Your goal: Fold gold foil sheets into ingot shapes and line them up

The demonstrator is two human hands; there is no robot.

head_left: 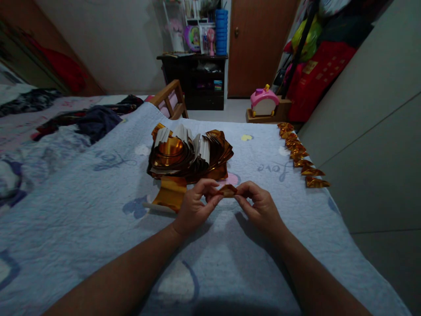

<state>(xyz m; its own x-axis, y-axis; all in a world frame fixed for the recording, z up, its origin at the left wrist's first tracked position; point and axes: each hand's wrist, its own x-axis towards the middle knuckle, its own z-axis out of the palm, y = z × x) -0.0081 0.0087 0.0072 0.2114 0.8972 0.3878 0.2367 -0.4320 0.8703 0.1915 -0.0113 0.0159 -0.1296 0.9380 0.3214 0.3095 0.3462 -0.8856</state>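
Between my two hands is a small folded piece of gold foil paper (227, 191), held just above the bed. My left hand (197, 204) pinches its left end, and my right hand (258, 204) pinches its right end, thumbs toward me. Beyond them lies a thick, curled stack of gold foil paper sheets (190, 153), some showing pale backs. One loose gold sheet (169, 195) with a pale near edge lies partly behind my left hand. Along the bed's right edge runs a row of several folded gold pieces (301, 158).
A pale blue patterned bedspread (108, 237) covers the bed. Dark clothes (98, 120) lie at the left. Past the far edge stand a wooden chair (171, 98), a dark cabinet (194, 83) and a pink toy (264, 102). A pale panel (371, 145) borders the right side.
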